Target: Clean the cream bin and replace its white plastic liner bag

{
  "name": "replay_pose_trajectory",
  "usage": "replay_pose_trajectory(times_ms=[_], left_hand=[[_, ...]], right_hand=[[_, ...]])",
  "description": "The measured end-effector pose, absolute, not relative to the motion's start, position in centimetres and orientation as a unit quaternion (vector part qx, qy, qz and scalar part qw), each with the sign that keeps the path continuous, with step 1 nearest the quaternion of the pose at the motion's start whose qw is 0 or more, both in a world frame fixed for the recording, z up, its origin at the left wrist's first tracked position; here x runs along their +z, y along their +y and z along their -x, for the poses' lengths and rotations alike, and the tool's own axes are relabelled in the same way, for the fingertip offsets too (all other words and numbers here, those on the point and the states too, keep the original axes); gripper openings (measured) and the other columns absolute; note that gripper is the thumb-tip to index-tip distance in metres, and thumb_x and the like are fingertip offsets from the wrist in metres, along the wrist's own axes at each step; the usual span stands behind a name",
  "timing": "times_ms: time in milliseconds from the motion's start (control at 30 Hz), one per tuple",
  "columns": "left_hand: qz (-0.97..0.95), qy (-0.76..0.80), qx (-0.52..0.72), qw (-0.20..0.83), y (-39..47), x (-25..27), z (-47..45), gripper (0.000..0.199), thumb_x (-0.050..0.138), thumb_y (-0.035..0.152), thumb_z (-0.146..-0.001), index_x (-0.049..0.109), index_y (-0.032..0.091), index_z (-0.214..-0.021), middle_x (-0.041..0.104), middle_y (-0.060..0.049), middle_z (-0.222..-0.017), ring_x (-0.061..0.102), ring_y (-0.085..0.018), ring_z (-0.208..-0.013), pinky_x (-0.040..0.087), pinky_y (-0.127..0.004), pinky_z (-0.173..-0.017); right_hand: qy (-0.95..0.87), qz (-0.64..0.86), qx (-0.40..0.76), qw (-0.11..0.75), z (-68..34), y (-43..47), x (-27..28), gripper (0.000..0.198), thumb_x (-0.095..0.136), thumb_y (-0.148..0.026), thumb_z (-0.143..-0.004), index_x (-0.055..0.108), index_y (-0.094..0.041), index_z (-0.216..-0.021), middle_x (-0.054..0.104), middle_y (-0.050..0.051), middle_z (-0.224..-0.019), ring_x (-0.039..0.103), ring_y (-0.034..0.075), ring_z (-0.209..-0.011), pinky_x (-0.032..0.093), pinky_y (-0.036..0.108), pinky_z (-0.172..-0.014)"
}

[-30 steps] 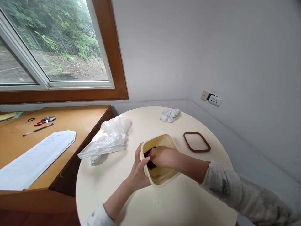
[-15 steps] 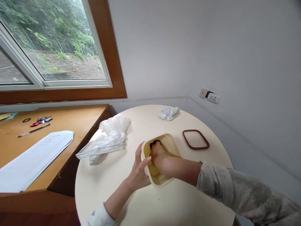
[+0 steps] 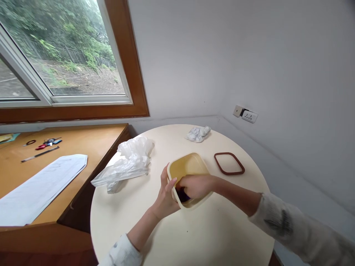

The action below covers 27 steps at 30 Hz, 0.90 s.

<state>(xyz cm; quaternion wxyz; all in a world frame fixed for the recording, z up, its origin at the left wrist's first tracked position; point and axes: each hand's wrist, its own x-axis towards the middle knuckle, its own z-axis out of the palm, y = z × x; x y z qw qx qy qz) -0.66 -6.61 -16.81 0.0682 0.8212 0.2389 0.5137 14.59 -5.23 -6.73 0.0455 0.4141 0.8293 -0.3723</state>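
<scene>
Left hand, mine, holding tub by its side over worktop, right hand, mine, in tub at dark piece, grip I cannot tell, brown ring beyond, rightward.

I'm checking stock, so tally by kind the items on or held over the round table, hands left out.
Pale yellow squarish plastic container: 1
Dark, soft-looking wad inside the container: 1
Reddish-brown rounded-square ring: 1
Crumpled whitish plastic bundles: 2
Total: 5
</scene>
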Motion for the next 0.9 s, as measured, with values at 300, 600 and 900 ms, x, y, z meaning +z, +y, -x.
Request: replay_pose_trajectory(times_ms=[300,600,900], left_hand=[[-0.838,0.223,0.496,0.043,-6.4,-16.2,0.2,0.109,0.079,0.020,-0.057,0.007,0.037,-0.138,0.001,-0.013,-0.146,0.012,-0.038,-0.133,0.034,-0.057,-0.095],[-0.880,0.195,0.433,-0.020,-6.0,-15.1,-0.4,0.107,0.074,0.018,-0.059,0.005,0.037,-0.139,0.001,-0.012,-0.147,0.017,-0.038,-0.131,0.024,-0.063,-0.098],[-0.896,0.167,0.401,0.090,-4.3,-13.1,0.2,0.105,0.076,0.022,-0.061,0.007,0.037,-0.138,0.003,-0.014,-0.144,0.014,-0.037,-0.132,0.035,-0.056,-0.096]], right_hand=[[0.861,-0.409,-0.303,0.000,-17.4,-9.8,-5.1,0.022,0.032,-0.015,-0.082,0.053,-0.016,-0.076,0.056,0.003,-0.073,0.047,0.013,-0.061,0.036,0.024,-0.054],[0.891,-0.334,-0.242,0.188,-15.1,-4.1,-9.7,0.014,0.046,-0.020,-0.080,0.059,-0.014,-0.081,0.060,0.006,-0.081,0.053,0.016,-0.070,0.041,0.026,-0.059],[0.879,-0.392,-0.217,0.165,-18.8,-8.8,-4.3,0.034,0.026,-0.024,-0.090,0.058,-0.015,-0.099,0.064,0.009,-0.083,0.056,0.020,-0.067,0.041,0.030,-0.055]])
